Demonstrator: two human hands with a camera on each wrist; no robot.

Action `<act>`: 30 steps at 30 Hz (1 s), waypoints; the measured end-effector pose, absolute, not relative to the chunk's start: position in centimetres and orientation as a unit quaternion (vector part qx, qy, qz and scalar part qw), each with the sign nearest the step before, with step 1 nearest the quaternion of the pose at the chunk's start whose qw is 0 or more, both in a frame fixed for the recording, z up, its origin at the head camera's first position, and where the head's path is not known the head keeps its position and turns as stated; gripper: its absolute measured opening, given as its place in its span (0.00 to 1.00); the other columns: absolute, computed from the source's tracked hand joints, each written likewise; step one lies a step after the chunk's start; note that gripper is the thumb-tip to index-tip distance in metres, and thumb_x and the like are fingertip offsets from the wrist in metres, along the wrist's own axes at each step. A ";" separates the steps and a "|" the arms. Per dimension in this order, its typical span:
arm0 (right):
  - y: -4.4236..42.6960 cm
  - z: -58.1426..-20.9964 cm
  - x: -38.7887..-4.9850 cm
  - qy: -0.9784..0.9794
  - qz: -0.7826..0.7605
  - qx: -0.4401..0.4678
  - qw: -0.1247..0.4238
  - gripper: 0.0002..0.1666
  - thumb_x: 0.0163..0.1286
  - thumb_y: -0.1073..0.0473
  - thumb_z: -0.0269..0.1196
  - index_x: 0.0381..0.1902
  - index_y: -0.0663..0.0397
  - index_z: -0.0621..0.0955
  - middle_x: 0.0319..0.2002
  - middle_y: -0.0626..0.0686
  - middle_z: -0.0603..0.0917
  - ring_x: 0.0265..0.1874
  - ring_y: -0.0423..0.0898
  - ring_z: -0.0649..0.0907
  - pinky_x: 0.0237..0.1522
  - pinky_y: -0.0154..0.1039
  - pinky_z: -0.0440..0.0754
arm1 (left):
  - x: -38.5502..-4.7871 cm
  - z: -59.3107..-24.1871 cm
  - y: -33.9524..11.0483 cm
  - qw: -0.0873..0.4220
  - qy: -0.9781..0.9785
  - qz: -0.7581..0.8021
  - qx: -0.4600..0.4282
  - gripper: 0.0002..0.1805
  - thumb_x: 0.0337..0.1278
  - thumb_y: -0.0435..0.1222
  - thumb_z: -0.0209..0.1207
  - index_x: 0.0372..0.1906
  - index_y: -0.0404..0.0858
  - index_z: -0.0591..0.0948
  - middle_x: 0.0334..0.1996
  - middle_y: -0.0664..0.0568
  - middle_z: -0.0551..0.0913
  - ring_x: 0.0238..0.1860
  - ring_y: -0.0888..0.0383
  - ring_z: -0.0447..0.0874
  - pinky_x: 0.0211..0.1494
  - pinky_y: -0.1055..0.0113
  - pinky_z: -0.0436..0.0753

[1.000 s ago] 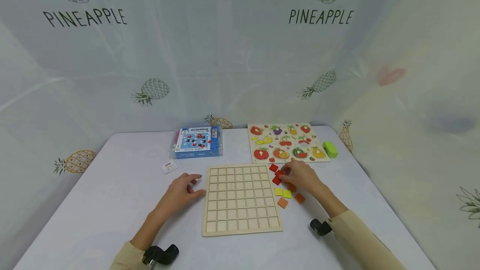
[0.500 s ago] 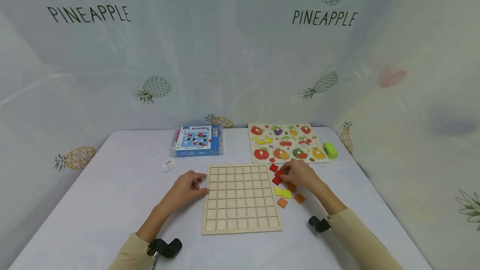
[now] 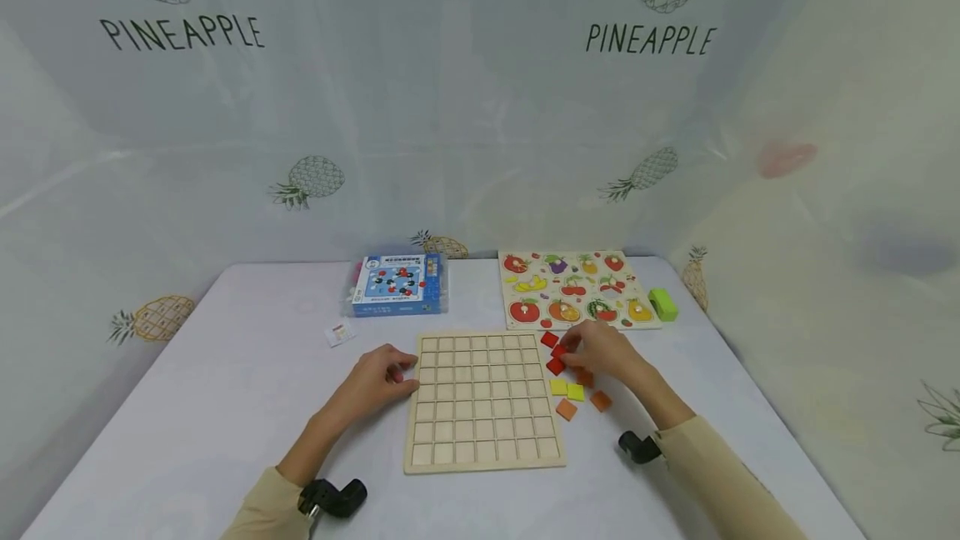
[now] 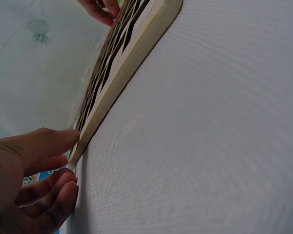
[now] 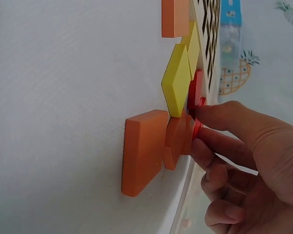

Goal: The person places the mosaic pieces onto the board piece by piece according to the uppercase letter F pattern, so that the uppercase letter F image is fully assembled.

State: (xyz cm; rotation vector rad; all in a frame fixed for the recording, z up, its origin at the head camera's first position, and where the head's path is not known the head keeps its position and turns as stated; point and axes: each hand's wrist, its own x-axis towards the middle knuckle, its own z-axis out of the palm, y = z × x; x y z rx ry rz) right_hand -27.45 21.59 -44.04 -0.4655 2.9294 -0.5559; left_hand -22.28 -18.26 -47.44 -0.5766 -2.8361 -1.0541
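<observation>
My left hand (image 3: 375,382) rests its thumb and fingertips against the left edge of a square wooden grid board (image 3: 483,469). In the left wrist view the thumb meets the board's rim (image 4: 118,80), and the other fingers curve loosely. Right of the board, my right hand (image 3: 606,352) pinches a small red square tile (image 3: 558,352) between thumb and index finger. Two more red tiles (image 3: 550,340) lie beside it, one above and one below. Yellow tiles (image 3: 575,392) and orange tiles (image 3: 566,410) lie nearer me; in the right wrist view a thick orange tile (image 5: 144,151) is closest.
A wooden fruit puzzle (image 3: 573,290) lies behind the tiles, with a green block (image 3: 663,305) at its right. At the back left sits a blue box (image 3: 397,286), with a small printed card (image 3: 340,334) in front. A pineapple-print curtain hangs behind the white table (image 3: 225,390).
My left hand has moved right, from just beside the board to touching its left edge. The right hand stays at the red tiles with hardly any movement.
</observation>
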 end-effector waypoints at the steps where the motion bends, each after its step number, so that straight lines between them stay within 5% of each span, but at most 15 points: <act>1: 21.6 -44.0 -27.4 0.970 -0.181 -0.152 0.062 0.14 0.59 0.51 0.72 0.42 0.50 0.87 0.34 0.45 0.86 0.33 0.41 0.78 0.39 0.38 0.80 | -22.3 -47.4 -18.2 0.030 -0.920 -0.342 -0.191 0.21 0.49 0.37 0.71 0.50 0.33 0.85 0.35 0.51 0.81 0.30 0.64 0.75 0.34 0.74 0.75; 30: 20.7 -44.0 -27.1 0.977 -0.121 -0.173 0.033 0.16 0.56 0.52 0.73 0.41 0.52 0.87 0.35 0.47 0.86 0.33 0.42 0.78 0.39 0.40 0.82 | -22.2 -47.4 -18.1 0.019 -0.914 -0.354 -0.197 0.21 0.50 0.35 0.71 0.50 0.32 0.85 0.36 0.50 0.82 0.31 0.63 0.75 0.34 0.73 0.76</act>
